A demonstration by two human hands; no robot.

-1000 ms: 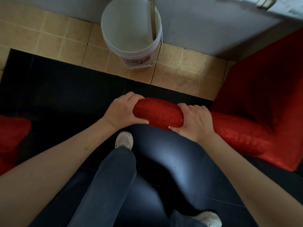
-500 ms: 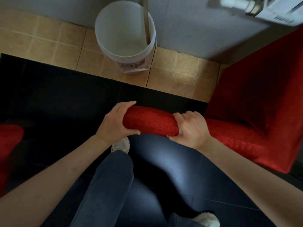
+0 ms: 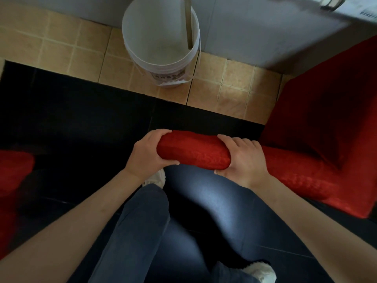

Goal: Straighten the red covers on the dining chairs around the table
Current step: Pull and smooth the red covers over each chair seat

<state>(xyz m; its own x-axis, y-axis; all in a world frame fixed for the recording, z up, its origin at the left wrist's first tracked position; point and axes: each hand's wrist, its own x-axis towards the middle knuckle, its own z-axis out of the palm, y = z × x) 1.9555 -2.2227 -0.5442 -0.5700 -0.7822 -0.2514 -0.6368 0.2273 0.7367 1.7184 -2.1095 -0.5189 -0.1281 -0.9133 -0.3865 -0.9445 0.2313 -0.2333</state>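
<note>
A dining chair in a red cover (image 3: 326, 127) stands at the right, seen from above. Its padded top edge (image 3: 193, 152) runs left across the middle of the view. My left hand (image 3: 144, 156) grips the left end of that top edge, fingers curled over it and thumb underneath. My right hand (image 3: 244, 158) grips the same edge a little further right, fingers wrapped over the far side. The red seat lies in shadow beyond my right hand. Part of a second red-covered chair (image 3: 14, 170) shows at the left border.
A white plastic bucket (image 3: 161, 50) with a stick in it stands on tan floor tiles against a grey wall, straight ahead. Glossy black floor tiles (image 3: 81, 119) lie under me. My legs in blue jeans and white shoes (image 3: 155, 178) are below the hands.
Both hands keep hold of the chair's top edge. The bucket and the hands shift only slightly in the view, so my head has moved a little.
</note>
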